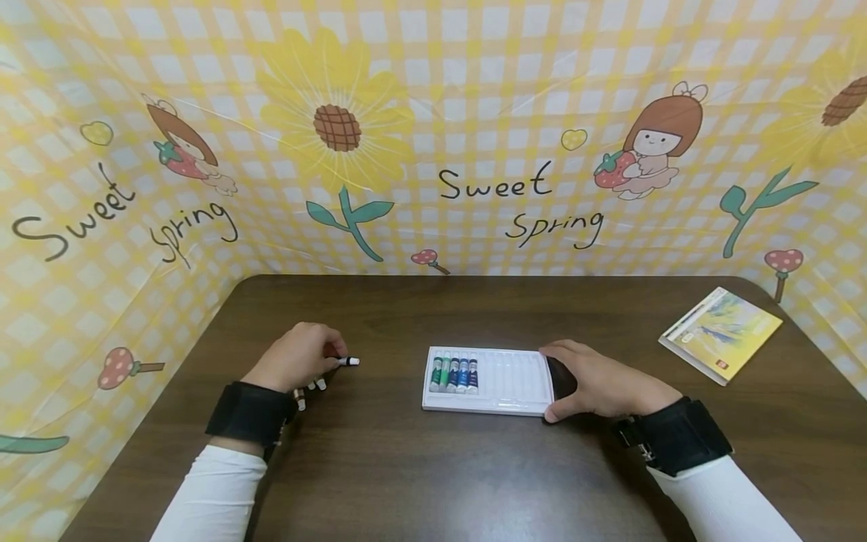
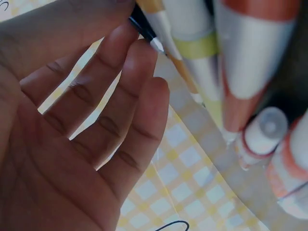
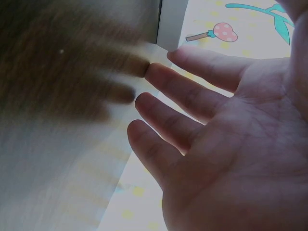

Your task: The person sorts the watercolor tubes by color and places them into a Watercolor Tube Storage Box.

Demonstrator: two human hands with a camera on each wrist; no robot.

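Observation:
My left hand (image 1: 301,354) pinches a small dark paint tube with a white cap (image 1: 348,361) between thumb and forefinger, just above the table at the left. In the left wrist view, this dark tube (image 2: 143,29) shows at the fingertips; the other fingers lie loosely bent. Several paint tubes with orange, yellow-green and red bands (image 2: 257,43) lie beside that hand. A white plastic paint tray (image 1: 501,410) rests at mid-table, green and blue tubes (image 1: 454,374) filling its left slots. My right hand (image 1: 596,380) spans the tray's right end, thumb at the near corner, forefinger at the far one.
A box with a yellow and blue picture (image 1: 721,335) lies at the back right of the brown wooden table (image 1: 379,467). A yellow checked cloth (image 1: 474,90) hangs behind the table and along both sides.

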